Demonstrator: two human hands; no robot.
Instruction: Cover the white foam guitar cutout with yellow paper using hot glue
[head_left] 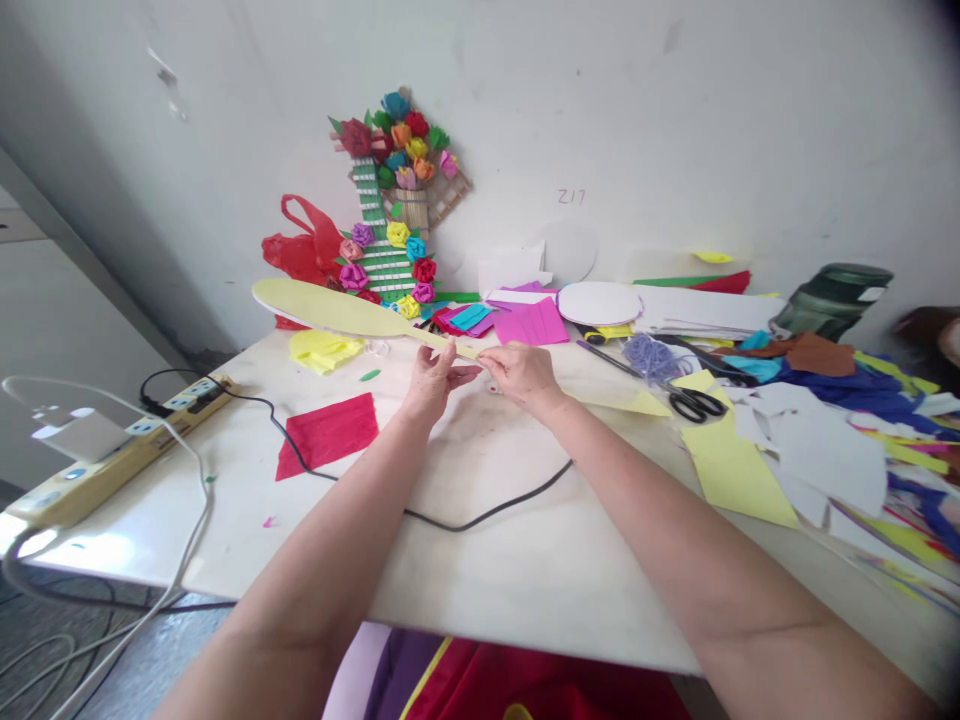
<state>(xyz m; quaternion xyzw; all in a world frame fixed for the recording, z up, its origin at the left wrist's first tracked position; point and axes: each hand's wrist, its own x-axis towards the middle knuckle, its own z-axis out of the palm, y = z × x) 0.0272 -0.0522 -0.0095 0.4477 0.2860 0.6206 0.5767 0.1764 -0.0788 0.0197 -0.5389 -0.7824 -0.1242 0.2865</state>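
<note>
Over the table I hold a pale yellow paddle-shaped cutout (330, 308), like a fan with a rounded head and a narrow handle. Its head points to the left. My left hand (435, 378) is closed on the handle, thumb on top and fingers beneath. At the handle's right end, my right hand (525, 374) pinches the tip with its fingertips. Below the cutout's head lies crumpled yellow paper (325, 351), and a red paper sheet (330, 435) is flat to the left of my left forearm.
A black cable (457, 527) crosses the table under my forearms. To the left is a power strip (112, 465) with a white charger. Scissors (696, 403), purple string (649, 357) and paper scraps (825, 450) lie to the right. Paper-flower crafts (390, 230) stand against the wall.
</note>
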